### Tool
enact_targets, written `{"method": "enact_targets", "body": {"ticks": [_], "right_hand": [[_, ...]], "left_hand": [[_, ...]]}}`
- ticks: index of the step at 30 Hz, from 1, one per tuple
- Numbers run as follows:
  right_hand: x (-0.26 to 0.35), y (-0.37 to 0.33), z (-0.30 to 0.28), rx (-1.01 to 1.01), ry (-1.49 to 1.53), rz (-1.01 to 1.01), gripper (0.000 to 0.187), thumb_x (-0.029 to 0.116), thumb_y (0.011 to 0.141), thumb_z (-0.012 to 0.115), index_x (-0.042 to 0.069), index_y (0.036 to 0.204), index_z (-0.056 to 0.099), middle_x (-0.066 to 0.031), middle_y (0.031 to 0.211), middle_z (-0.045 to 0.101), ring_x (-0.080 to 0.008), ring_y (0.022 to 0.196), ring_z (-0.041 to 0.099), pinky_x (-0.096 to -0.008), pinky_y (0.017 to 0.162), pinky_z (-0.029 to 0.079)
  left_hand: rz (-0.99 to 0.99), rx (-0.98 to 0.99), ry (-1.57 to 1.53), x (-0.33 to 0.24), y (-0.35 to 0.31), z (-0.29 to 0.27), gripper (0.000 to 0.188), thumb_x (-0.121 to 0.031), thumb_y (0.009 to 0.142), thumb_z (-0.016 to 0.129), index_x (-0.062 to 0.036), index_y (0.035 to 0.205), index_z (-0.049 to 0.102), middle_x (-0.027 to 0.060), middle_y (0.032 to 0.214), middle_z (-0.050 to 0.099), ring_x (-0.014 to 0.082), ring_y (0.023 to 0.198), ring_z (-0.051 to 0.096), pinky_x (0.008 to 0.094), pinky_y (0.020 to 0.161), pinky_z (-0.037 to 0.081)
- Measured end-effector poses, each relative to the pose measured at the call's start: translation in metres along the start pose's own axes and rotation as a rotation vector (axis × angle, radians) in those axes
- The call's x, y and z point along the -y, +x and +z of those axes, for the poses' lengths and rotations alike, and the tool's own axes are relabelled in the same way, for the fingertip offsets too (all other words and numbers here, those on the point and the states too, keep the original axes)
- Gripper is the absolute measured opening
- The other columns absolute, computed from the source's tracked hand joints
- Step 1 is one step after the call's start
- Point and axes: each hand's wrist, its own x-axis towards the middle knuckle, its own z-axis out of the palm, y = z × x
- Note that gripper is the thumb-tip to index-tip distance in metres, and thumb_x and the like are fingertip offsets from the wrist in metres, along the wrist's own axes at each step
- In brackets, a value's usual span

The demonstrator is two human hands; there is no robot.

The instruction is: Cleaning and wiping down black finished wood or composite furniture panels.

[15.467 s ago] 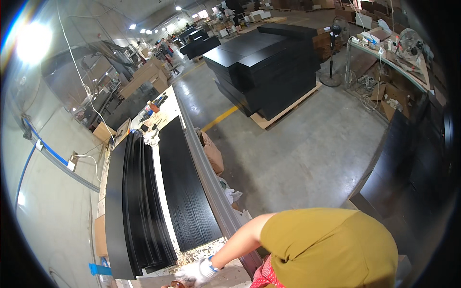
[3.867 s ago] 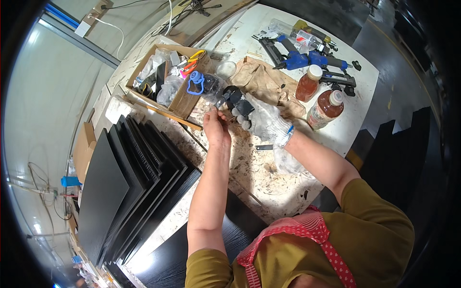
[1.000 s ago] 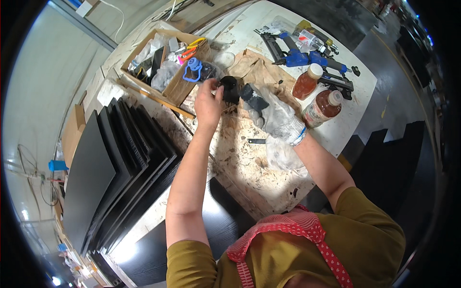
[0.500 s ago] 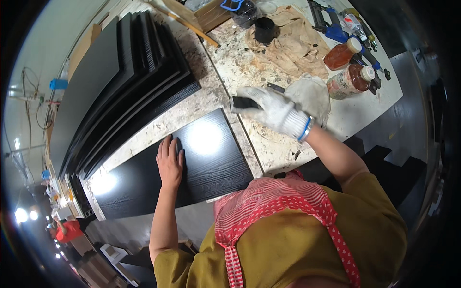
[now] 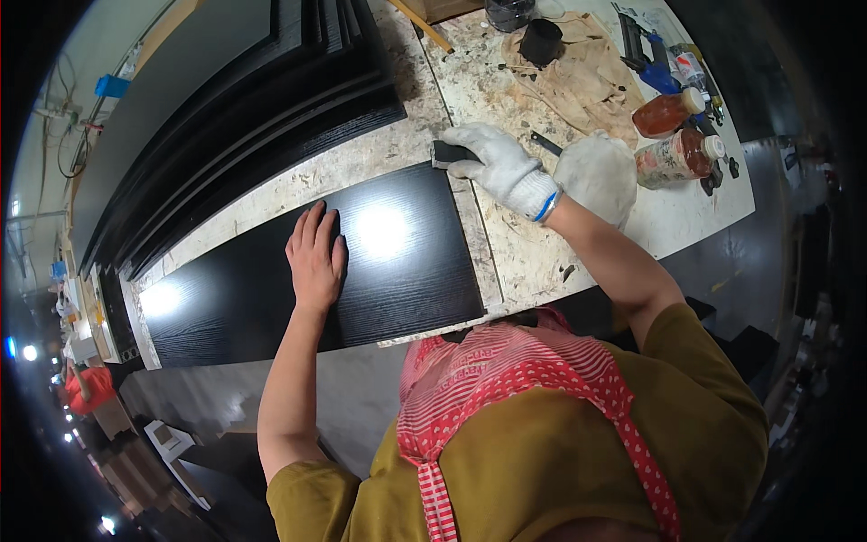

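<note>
A glossy black wood-grain board lies flat along the near side of the worktable. My bare left hand rests on its upper face near the middle, fingers stretched out. In a white knit glove with a blue cuff band, my right hand grips a small black block with a greyish face. That block is at the board's far right corner; whether it presses on the edge cannot be made out. Just right of the gloved hand are a short dark tool and a bunched white cloth.
Black panels are stacked at the far left. On the stained table stand a black cup on a beige rag, two bottles of reddish-brown liquid and blue-and-black tools. A person in red is far left.
My right hand has brought the black block left to the board's far right corner. The left hand stays on the board. The whole view has shifted slightly.
</note>
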Motion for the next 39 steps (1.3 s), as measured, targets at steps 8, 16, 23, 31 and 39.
{"method": "enact_targets", "body": {"ticks": [8,16,23,31,39], "right_hand": [[0.017,-0.061,-0.001,0.003,-0.081,-0.161,0.049,0.018,0.078,0.073,0.009,0.123,0.056,-0.0153,0.113,0.058,-0.0353,0.105,0.056,-0.0422,0.091,0.046],[0.074,-0.162,0.01,-0.011,-0.125,-0.07,0.042,0.023,0.077,0.072,0.008,0.115,0.062,-0.012,0.108,0.062,-0.0334,0.098,0.06,-0.0425,0.083,0.048],[0.133,-0.253,0.025,-0.09,-0.206,0.072,0.047,0.015,0.072,0.078,0.006,0.115,0.062,-0.0122,0.109,0.062,-0.0327,0.1,0.06,-0.0414,0.084,0.048],[0.17,-0.275,0.042,-0.899,0.599,0.826,0.043,0.015,0.087,0.07,-0.002,0.125,0.056,-0.0079,0.111,0.061,-0.0131,0.097,0.058,-0.0254,0.082,0.047],[0.182,-0.314,0.029,-1.117,0.678,0.942,0.031,0.021,0.095,0.062,0.0,0.118,0.062,0.0001,0.095,0.055,-0.0072,0.08,0.051,-0.0233,0.071,0.044]], "left_hand": [[0.016,-0.036,-0.02,0.004,-0.002,0.003,0.043,-0.018,0.089,0.058,-0.0121,0.131,0.051,0.0072,0.144,0.044,0.029,0.133,0.039,0.0447,0.107,0.031],[0.063,-0.052,-0.048,0.012,-0.006,0.009,0.043,-0.021,0.091,0.057,-0.0113,0.132,0.05,0.0071,0.144,0.044,0.0283,0.134,0.038,0.045,0.107,0.03],[0.052,-0.07,-0.105,0.013,-0.002,0.006,0.046,-0.027,0.092,0.055,-0.0096,0.135,0.048,0.0087,0.144,0.044,0.0289,0.136,0.037,0.0461,0.109,0.028],[0.387,-0.074,-0.444,-0.048,0.037,-0.012,0.048,-0.018,0.09,0.062,-0.0027,0.134,0.047,0.0198,0.136,0.05,0.0363,0.128,0.045,0.0408,0.107,0.036],[0.62,0.181,-0.281,-0.294,0.109,0.033,0.089,-0.067,0.079,0.061,-0.0195,0.149,0.031,0.027,0.151,0.026,0.0462,0.137,0.031,0.0566,0.107,0.035]]}}
